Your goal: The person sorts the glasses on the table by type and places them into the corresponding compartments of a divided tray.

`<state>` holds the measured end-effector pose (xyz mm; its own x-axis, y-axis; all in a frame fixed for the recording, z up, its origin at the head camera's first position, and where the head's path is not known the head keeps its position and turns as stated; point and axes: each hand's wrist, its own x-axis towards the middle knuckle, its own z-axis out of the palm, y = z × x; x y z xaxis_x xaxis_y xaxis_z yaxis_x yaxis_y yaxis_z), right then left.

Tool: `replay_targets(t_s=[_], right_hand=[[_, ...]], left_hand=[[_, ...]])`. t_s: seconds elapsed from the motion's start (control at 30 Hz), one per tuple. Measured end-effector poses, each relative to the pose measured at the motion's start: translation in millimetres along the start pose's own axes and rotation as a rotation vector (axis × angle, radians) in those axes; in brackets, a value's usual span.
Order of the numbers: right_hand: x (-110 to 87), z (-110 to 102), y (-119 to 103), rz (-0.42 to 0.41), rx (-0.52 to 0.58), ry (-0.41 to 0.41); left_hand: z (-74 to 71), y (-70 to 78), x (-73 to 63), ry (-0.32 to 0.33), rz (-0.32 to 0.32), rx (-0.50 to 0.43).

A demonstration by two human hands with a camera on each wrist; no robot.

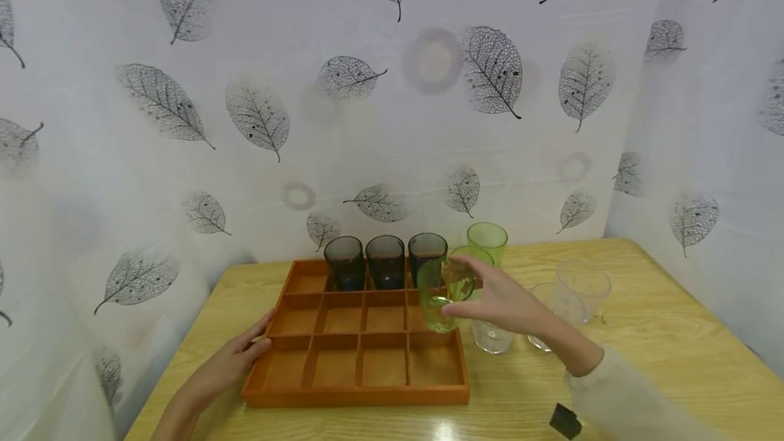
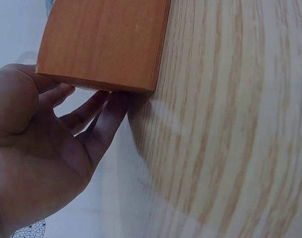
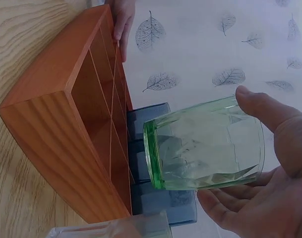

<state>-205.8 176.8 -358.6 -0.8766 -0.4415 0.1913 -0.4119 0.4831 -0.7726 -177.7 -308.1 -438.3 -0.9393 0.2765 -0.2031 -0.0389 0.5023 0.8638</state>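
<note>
My right hand point(image 1: 499, 298) grips a green drinking glass point(image 1: 438, 301) between thumb and fingers, upright over the right end of a wooden divided tray point(image 1: 355, 397). In the right wrist view the glass point(image 3: 205, 144) has its thick base toward the tray and the hand point(image 3: 270, 163) near its rim. My left hand point(image 1: 229, 363) holds the tray's left side, thumb at the rim. Its fingers point(image 2: 103, 124) lie along the outer wall in the left wrist view. Three dark grey glasses point(image 1: 386, 262) stand in the back row; the back-left compartment is bare.
Two more green glasses point(image 1: 488, 237) stand behind the right hand, off the tray's back right. Several clear glasses point(image 1: 584, 284) stand on the wood-grain table point(image 1: 661, 332) to the right, partly behind the right arm. A leaf-print curtain point(image 1: 392, 121) surrounds the table's back and sides.
</note>
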Motion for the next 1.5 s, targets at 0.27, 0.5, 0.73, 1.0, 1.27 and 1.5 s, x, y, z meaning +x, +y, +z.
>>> replay_targets(t_s=[0.27,0.5,0.73,1.0,1.27,1.5], right_hand=[[16.3,12,3,0.046,-0.03,0.063],[26.2,21,9,0.053,-0.039,0.039],[33.4,30,13,0.06,-0.065,0.032],[35.4,37,16,0.07,-0.114,0.022],[34.2,41,20,0.071,-0.133,-0.002],[34.1,42,19,0.097,-0.111,-0.004]], left_hand=[[-1.0,-0.1,-0.3,-0.003,-0.001,0.006],[0.1,0.1,-0.4,-0.005,0.013,0.015],[0.0,-3.1,1.1,-0.007,0.007,0.005],[0.4,-1.9,0.6,0.002,0.011,0.019],[0.6,-1.6,1.9,0.003,-0.014,0.005],[1.0,-1.3,0.6,-0.006,-0.009,0.012]])
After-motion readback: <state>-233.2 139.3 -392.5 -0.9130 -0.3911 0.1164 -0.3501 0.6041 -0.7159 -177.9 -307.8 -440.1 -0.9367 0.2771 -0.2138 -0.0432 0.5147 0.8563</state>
